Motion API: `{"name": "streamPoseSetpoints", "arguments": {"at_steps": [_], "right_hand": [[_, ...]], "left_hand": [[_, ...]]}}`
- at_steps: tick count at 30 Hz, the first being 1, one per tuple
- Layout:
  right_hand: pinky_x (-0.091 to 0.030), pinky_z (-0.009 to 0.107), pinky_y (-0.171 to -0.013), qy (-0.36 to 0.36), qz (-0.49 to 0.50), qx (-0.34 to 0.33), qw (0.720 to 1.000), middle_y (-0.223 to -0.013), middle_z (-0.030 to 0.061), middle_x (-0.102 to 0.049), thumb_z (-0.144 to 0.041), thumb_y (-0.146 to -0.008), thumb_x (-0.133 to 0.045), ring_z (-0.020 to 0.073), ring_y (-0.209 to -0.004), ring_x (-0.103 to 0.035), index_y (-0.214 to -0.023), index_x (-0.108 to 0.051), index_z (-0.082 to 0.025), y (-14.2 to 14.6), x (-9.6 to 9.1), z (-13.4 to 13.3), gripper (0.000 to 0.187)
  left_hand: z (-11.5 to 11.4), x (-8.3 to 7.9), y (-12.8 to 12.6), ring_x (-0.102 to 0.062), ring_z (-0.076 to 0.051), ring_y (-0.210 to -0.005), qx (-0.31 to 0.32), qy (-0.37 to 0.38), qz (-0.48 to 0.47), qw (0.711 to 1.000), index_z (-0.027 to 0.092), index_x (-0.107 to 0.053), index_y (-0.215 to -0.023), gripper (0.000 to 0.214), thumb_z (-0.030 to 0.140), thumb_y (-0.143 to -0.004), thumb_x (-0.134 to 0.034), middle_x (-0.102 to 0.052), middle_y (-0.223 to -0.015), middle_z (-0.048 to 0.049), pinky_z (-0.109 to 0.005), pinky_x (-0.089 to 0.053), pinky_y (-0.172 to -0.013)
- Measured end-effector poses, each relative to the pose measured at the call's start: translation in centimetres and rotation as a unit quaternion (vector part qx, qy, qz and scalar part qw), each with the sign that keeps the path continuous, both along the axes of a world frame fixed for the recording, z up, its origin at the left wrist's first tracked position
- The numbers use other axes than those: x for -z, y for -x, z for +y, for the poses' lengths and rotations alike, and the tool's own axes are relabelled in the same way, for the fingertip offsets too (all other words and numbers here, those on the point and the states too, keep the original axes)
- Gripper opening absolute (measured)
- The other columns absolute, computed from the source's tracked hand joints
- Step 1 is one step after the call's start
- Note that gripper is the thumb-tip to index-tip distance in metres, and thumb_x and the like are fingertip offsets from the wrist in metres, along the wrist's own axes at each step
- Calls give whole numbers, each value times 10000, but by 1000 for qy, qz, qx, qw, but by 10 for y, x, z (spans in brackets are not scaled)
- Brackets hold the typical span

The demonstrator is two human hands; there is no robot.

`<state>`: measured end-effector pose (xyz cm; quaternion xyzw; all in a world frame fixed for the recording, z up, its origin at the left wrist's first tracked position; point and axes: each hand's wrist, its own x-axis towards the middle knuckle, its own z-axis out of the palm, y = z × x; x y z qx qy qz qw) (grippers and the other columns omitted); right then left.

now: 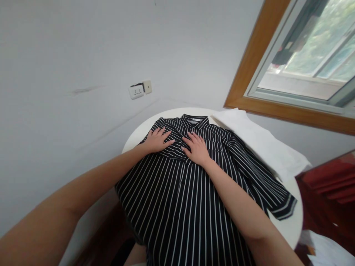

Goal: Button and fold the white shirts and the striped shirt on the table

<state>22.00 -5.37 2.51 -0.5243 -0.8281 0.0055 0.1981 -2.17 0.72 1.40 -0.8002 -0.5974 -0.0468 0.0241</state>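
A black shirt with thin white stripes (177, 199) lies spread on a round white table (291, 225), collar towards the wall, its body hanging over the near edge. My left hand (157, 140) rests flat on the folded left shoulder of the shirt, fingers stretched out. My right hand (196, 148) lies flat on the chest just below the collar (194, 121), fingers spread. The two hands are a short gap apart. The shirt's right sleeve (266, 188) stretches out over the table to the right.
A white cloth (260, 144) lies on the table's far right, partly under the shirt. A grey wall with a white socket (136, 91) stands behind. A wood-framed window (299, 74) is at upper right, dark red wooden furniture (330, 192) at right.
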Motion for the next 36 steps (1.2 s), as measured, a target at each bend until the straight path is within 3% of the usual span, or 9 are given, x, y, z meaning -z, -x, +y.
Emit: {"name": "streamPoseSetpoints", "arguments": {"at_steps": [4,11,16,18,21,26,30,34,36], "right_hand": [[-70,511,-1165,98,-36,-19,994,-1568,27,-235,-662,-934,-268,235,-1451,-150,-1457,-373,-299,4,9,1,646],[-48,482,-1172,98,-34,19,994,-1579,42,-198,-693,-919,-251,232,-1462,-110,-1480,-331,-288,3,12,1,697],[-57,497,-1168,95,-32,18,995,-1576,48,-206,-695,-920,-228,246,-1459,-125,-1477,-340,-287,4,12,-2,699],[-59,502,-1166,100,-32,14,994,-1576,53,-204,-698,-919,-224,251,-1458,-128,-1478,-338,-287,4,11,-2,703],[-51,505,-1166,101,-32,13,994,-1578,56,-197,-701,-916,-235,254,-1457,-129,-1481,-332,-286,4,10,-1,708],[-54,506,-1165,99,-31,15,994,-1574,57,-213,-685,-924,-247,249,-1456,-139,-1472,-349,-286,4,13,0,686],[-69,518,-1162,86,-27,9,996,-1562,49,-251,-674,-923,-285,262,-1448,-166,-1453,-383,-296,4,11,-2,659],[-194,456,-1149,43,3,-6,999,-1489,48,-402,-601,-950,-331,223,-1399,-296,-1458,-369,-282,-9,2,4,600],[-181,447,-1155,13,15,40,999,-1490,41,-401,-563,-971,-308,212,-1419,-249,-1463,-360,-270,-21,-1,10,575]], "left_hand": [[0,6,14,-174,-302,-1448,34,-9,7,999,265,-312,-1488,711,661,-904,-224,-235,-1573,-73,-461,-126,-1158],[-9,10,52,-177,-239,-1452,52,-12,11,999,214,-341,-1474,671,577,-926,-211,-265,-1563,-69,-380,-142,-1165],[-2,-11,67,-238,-327,-1425,-45,4,34,998,174,-412,-1435,700,610,-901,-290,-320,-1528,-142,-493,-194,-1138],[6,-27,57,-225,-348,-1425,-66,-12,43,997,144,-432,-1420,716,618,-901,-295,-321,-1523,-164,-507,-181,-1138],[13,-41,17,-220,-288,-1436,2,-53,32,998,138,-390,-1446,676,561,-940,-243,-303,-1538,-137,-410,-173,-1156],[9,-11,-45,-245,-322,-1424,8,-32,-12,999,194,-348,-1472,652,564,-947,-238,-297,-1538,-146,-469,-174,-1142],[11,12,-45,-206,-314,-1439,-1,-20,-13,1000,205,-308,-1490,664,574,-947,-209,-254,-1558,-133,-463,-156,-1148],[15,10,-38,-193,-306,-1444,8,-17,-9,1000,196,-287,-1498,697,601,-937,-207,-240,-1563,-129,-445,-146,-1156],[16,8,-39,-187,-319,-1444,9,-11,-4,1000,201,-296,-1496,715,625,-929,-194,-232,-1566,-131,-458,-149,-1155]]}}
